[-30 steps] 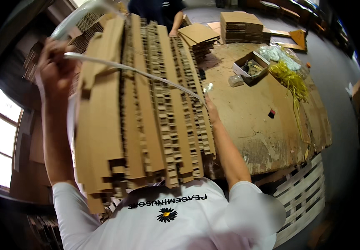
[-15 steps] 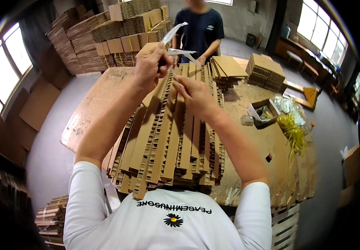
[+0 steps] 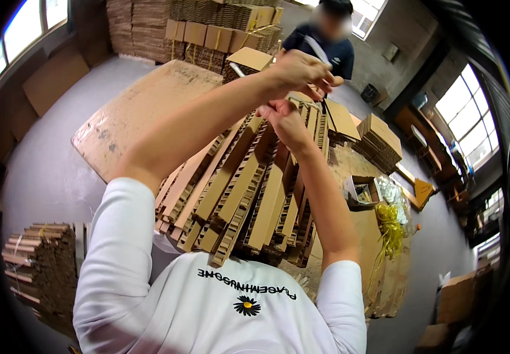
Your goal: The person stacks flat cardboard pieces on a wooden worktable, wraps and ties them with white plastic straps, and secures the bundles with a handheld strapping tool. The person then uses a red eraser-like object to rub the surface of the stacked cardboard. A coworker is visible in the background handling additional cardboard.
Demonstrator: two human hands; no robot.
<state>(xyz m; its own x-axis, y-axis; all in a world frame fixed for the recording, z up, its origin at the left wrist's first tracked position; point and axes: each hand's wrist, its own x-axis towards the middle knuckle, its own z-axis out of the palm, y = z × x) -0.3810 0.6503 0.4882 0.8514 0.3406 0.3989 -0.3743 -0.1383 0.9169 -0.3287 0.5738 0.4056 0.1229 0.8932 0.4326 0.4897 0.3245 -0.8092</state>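
A bundle of long honeycomb cardboard strips (image 3: 240,189) lies lengthwise in front of me on a worn table. Over its far end my left hand (image 3: 302,71) is raised with curled fingers around a white plastic strip (image 3: 316,50), whose free part sticks up past the knuckles. Just below and nearer, my right hand (image 3: 287,123) is closed, thumb against fingers, close over the strips; what it pinches is hidden. Some white band (image 3: 303,101) shows across the far end of the bundle, beside the right hand.
A person in a dark shirt (image 3: 326,44) stands beyond the table (image 3: 131,100). Cardboard pads (image 3: 379,138) are stacked at right, near an open box (image 3: 363,192) and yellow strapping (image 3: 389,233). Tall cardboard stacks (image 3: 208,38) stand behind; another strip bundle (image 3: 42,265) is low at left.
My left hand has crossed to the right, above my right hand, and the white strip moved with it. My right hand has shifted slightly right. The whole view has turned.
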